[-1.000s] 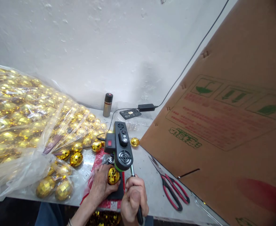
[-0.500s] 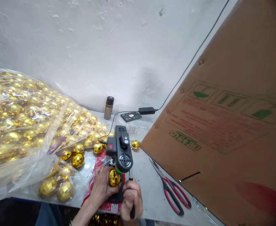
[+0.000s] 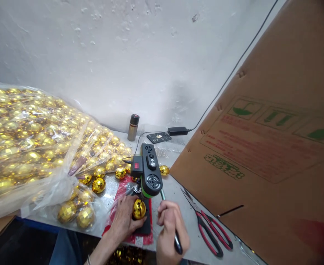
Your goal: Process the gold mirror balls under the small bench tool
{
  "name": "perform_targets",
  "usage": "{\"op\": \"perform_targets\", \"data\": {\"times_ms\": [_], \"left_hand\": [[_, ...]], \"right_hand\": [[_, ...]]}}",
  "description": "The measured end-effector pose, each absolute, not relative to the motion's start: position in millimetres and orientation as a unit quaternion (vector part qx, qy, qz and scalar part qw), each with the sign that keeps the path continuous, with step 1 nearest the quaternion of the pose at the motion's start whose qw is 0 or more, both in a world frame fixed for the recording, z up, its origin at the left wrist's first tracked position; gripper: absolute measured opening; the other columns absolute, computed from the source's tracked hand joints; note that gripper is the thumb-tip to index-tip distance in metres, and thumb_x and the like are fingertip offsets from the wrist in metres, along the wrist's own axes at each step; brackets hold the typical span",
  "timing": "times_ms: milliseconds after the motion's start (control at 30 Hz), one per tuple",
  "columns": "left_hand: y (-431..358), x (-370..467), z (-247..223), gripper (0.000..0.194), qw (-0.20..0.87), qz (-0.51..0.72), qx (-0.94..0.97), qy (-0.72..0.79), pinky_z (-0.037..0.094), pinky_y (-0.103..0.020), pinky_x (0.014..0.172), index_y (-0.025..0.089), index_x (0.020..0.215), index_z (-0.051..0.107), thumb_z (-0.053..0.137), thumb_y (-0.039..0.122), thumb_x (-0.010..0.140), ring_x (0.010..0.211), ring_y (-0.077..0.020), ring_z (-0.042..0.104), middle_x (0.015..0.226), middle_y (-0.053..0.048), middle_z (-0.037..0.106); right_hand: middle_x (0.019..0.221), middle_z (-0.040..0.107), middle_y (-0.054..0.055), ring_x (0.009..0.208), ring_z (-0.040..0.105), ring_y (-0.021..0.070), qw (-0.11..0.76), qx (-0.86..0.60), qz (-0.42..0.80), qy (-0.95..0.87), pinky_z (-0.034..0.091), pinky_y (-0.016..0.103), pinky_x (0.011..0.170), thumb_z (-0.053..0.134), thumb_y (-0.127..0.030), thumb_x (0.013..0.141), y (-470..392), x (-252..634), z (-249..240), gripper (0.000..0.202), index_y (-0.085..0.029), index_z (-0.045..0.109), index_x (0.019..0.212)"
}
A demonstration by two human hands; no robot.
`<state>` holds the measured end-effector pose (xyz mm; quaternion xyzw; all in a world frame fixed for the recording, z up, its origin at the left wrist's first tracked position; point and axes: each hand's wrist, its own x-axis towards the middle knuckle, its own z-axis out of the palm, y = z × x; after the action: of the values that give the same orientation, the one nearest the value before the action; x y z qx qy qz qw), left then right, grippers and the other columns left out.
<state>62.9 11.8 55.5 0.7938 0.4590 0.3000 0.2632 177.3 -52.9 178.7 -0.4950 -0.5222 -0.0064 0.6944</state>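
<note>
My left hand (image 3: 125,216) is closed around a gold mirror-faceted ball (image 3: 139,209), with a dark slot or hole on its top side. The ball sits over the black base (image 3: 144,229) of a small black bench machine (image 3: 151,167), just below and left of the machine's round vented head. My right hand (image 3: 172,228) is wrapped round the black-gripped lever (image 3: 178,243), whose metal rod runs up to the machine. Beneath the base lies a red plastic sheet (image 3: 120,191).
A large clear bag of gold balls (image 3: 26,140) fills the left, with loose balls (image 3: 98,185) beside it. Red-handled scissors (image 3: 210,230) lie at right, before a cardboard box (image 3: 261,140). Behind stand a bottle (image 3: 133,127), a dark phone-like slab (image 3: 158,137) and a power adapter (image 3: 178,131).
My right hand has swung the lever outward to the right, and its rod now slants more. The ball, still in my left hand, shows more clearly apart from the machine's head. The view has shifted slightly.
</note>
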Motion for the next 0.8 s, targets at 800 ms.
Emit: {"op": "perform_targets", "data": {"times_ms": [800], "left_hand": [[67.3, -28.1, 102.0, 0.053, 0.271, 0.321, 0.749, 0.512, 0.056, -0.046, 0.109, 0.022, 0.143, 0.058, 0.057, 0.049, 0.098, 0.128, -0.0296, 0.068, 0.139, -0.013, 0.069]], "right_hand": [[0.068, 0.051, -0.002, 0.059, 0.052, 0.0112, 0.704, -0.489, 0.004, -0.516, 0.038, 0.025, 0.054, 0.045, -0.014, 0.108, -51.1, 174.6, 198.2, 0.038, -0.021, 0.055, 0.071]]}}
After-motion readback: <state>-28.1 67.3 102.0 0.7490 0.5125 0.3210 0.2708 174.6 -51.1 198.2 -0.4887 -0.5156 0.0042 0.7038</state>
